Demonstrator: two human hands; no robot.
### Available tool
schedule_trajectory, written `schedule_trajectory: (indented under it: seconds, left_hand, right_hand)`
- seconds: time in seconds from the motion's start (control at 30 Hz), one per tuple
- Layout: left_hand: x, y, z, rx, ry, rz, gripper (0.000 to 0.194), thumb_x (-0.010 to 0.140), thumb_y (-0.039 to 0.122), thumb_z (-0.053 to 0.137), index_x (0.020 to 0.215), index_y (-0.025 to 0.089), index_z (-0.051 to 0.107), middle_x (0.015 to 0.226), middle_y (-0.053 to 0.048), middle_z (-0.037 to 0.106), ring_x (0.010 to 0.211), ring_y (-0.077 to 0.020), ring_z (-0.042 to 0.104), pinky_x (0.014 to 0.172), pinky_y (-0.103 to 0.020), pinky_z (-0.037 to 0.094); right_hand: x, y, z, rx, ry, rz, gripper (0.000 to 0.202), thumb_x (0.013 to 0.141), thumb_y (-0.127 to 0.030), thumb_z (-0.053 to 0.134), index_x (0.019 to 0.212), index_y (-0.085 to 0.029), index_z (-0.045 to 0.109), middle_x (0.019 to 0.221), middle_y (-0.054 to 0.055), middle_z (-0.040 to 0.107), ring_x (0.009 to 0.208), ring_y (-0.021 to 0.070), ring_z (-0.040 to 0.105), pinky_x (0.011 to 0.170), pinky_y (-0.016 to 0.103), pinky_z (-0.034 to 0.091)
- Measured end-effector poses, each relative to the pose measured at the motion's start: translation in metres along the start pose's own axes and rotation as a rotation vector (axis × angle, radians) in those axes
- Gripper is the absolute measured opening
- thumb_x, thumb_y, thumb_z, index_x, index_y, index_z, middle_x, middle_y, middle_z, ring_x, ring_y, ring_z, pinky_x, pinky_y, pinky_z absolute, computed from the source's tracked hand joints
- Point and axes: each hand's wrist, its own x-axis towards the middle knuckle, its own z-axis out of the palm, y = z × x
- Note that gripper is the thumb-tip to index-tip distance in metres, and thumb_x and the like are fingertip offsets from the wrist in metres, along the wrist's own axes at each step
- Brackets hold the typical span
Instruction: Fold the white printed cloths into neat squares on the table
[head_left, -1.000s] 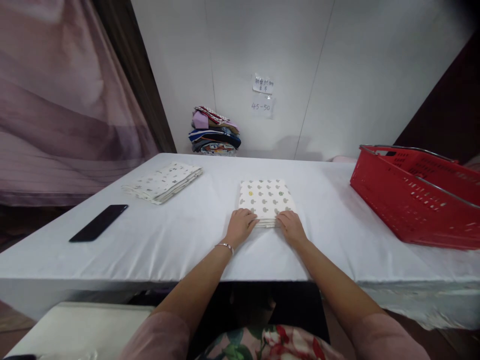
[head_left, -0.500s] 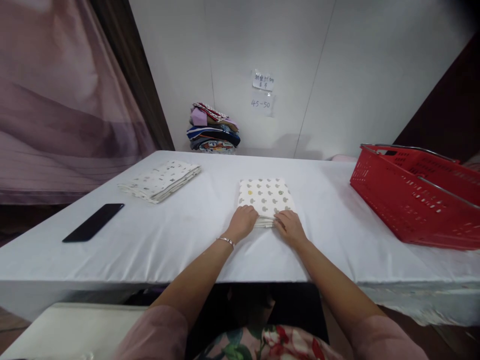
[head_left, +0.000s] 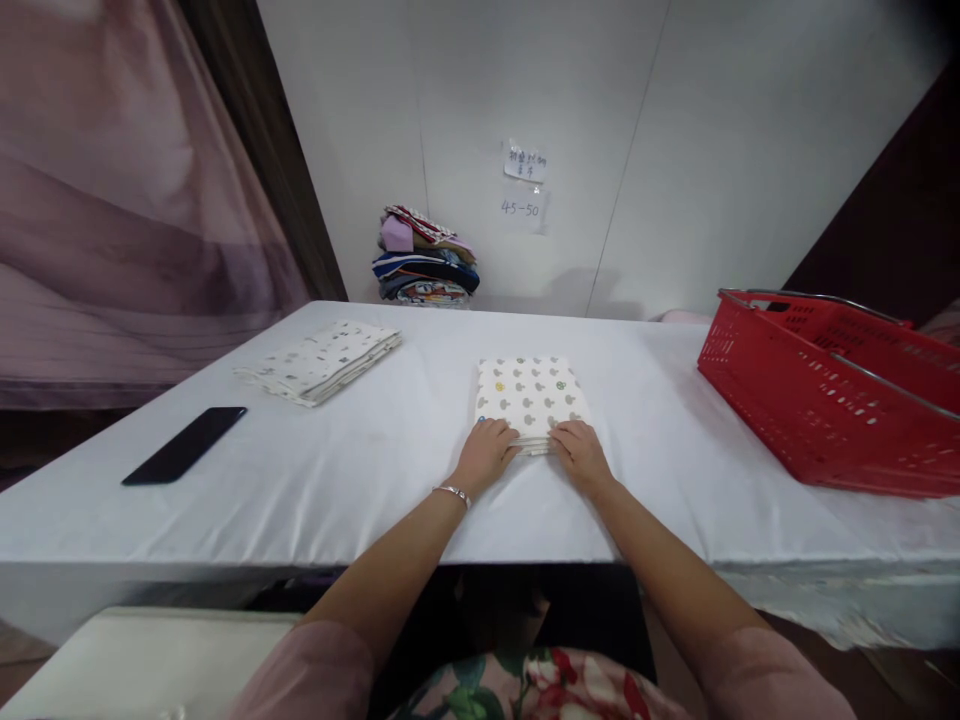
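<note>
I see left hand [head_left: 484,455] and right hand [head_left: 582,455] pinching folded grey-print cloth [head_left: 529,392] nearside; red shopping basket [head_left: 817,420] right of both.

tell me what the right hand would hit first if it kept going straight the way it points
Most likely the folded printed cloth: the right hand rests at its near edge, pointing across it, though depth there is hard to judge exactly.
</note>
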Motion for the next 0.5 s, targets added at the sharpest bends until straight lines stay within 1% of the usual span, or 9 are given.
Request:
schedule_trajectory:
  seconds: [0.13,0.3,0.5]
  left_hand:
    - [-0.0004,-0.0006,0.0024,0.013,0.013,-0.003,0.014,0.089,0.027,0.046,0.089,0.020,0.058,0.087,-0.004,0.055,0.083,-0.0181,0.047,0.076,-0.034,0.037]
    - [0.0007,-0.0004,0.0036,0.017,0.038,-0.018,0.015,0.090,0.028,0.045,0.089,0.020,0.058,0.087,-0.004,0.056,0.083,-0.0180,0.048,0.076,-0.034,0.038]
    - [0.0010,0.0017,0.0022,0.021,0.037,-0.028,0.013,0.089,0.027,0.046,0.088,0.020,0.058,0.089,-0.004,0.057,0.085,-0.0184,0.048,0.076,-0.034,0.037]
  right_hand:
    - [0.0001,0.0000,-0.0010,-0.002,0.007,-0.018,0.023,0.091,-0.025,0.042,0.099,-0.020,0.063,0.095,0.007,0.061,0.090,0.0193,0.050,0.080,0.037,0.040]
    - [-0.0003,0.0002,-0.0003,-0.039,-0.042,-0.031,0.023,0.090,-0.029,0.046,0.106,-0.023,0.062,0.096,0.007,0.060,0.090,0.0200,0.051,0.080,0.038,0.040]
    - [-0.0007,0.0017,0.0028,-0.061,-0.015,-0.038,0.023,0.091,-0.027,0.044,0.100,-0.023,0.064,0.093,0.007,0.061,0.088,0.0202,0.051,0.078,0.037,0.041]
